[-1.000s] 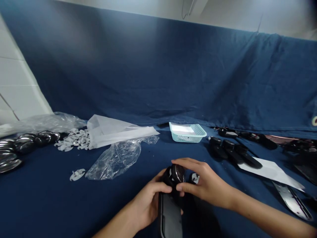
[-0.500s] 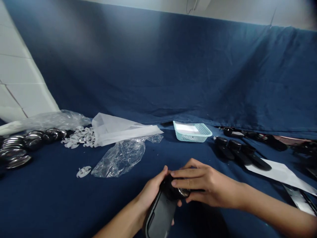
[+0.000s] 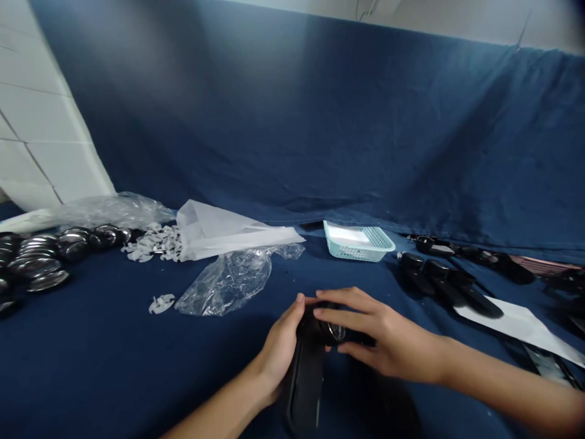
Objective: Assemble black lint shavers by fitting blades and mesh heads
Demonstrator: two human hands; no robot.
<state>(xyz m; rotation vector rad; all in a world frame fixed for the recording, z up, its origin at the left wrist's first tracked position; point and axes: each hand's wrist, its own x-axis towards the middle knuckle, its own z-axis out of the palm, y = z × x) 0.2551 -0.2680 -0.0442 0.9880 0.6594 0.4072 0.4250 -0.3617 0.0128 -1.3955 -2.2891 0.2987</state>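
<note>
My left hand [image 3: 280,349] is wrapped round a long black handle-shaped part [image 3: 305,381] that stands on edge over the blue cloth. At the part's round head, my right hand [image 3: 375,336] pinches a small shiny round cap [image 3: 336,331] with its fingertips. Both hands meet low in the middle of the view. The underside of the part is hidden.
Crumpled clear plastic [image 3: 228,280] and a white bag [image 3: 219,231] lie ahead on the left, beside small white clips [image 3: 153,242] and shiny oval caps [image 3: 41,256]. A pale blue basket [image 3: 357,241] stands at the back. Black parts [image 3: 445,283] and white paper [image 3: 516,322] lie on the right.
The black part has turned from its flat face toward me onto its edge. My right hand has moved from above the cap down onto the part's head. The view has shifted slightly.
</note>
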